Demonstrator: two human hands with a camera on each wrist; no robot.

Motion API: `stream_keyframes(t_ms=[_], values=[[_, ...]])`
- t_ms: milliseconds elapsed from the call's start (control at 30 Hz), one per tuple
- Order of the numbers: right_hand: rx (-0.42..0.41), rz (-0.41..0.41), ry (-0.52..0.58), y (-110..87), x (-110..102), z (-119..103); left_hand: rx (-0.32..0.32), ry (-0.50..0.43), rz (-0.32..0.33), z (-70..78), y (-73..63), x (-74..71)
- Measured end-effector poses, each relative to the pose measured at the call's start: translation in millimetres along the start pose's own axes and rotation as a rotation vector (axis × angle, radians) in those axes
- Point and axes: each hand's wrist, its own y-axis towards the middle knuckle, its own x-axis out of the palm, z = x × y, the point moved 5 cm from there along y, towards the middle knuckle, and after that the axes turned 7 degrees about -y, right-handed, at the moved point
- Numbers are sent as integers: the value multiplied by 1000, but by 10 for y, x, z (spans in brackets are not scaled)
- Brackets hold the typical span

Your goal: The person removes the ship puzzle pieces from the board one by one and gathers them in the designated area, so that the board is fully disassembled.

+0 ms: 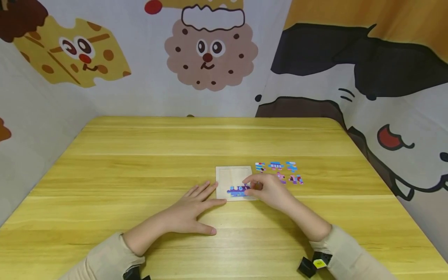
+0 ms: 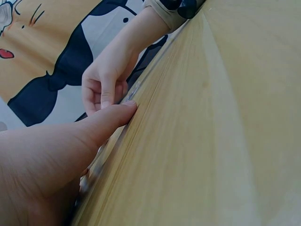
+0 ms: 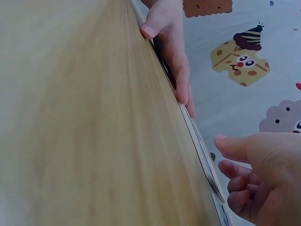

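A square wooden puzzle tray (image 1: 224, 177) lies on the table, with joined blue and purple jigsaw pieces (image 1: 237, 191) along its near side. My right hand (image 1: 271, 190) reaches over the tray's right side, thumb and index finger curled at a purple puzzle piece (image 1: 247, 187) at the end of that strip. The fingers partly cover this piece, and the right wrist view does not show it between the fingertips of the right hand (image 3: 263, 174). My left hand (image 1: 190, 210) lies spread out, its fingertips at the tray's left edge and near corner.
Several loose jigsaw pieces (image 1: 275, 165) lie in rows right of the tray, some partly behind the right hand. The wooden table (image 1: 140, 155) reaches back to a cloth (image 1: 140, 101) with cartoon figures. Wrist cameras (image 1: 315, 264) are strapped at the sleeves.
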Motion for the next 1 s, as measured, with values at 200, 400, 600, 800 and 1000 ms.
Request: stream_keyframes(t_ms=[200, 400, 600, 800, 1000], values=[[-21, -35, -11, 59, 36, -53, 1, 3, 3, -3, -5, -6], [-4, -81, -6, 109, 88, -77, 6, 10, 4, -4, -6, -8], [33, -118, -22, 123, 144, -61, 10, 9, 4, 1, -4, -6], [39, -106, -62, 118, 154, -72, 8, 4, 2, 7, -2, -8], [35, -74, -129, 100, 150, -121, 9, 6, 8, -1, -1, -10]])
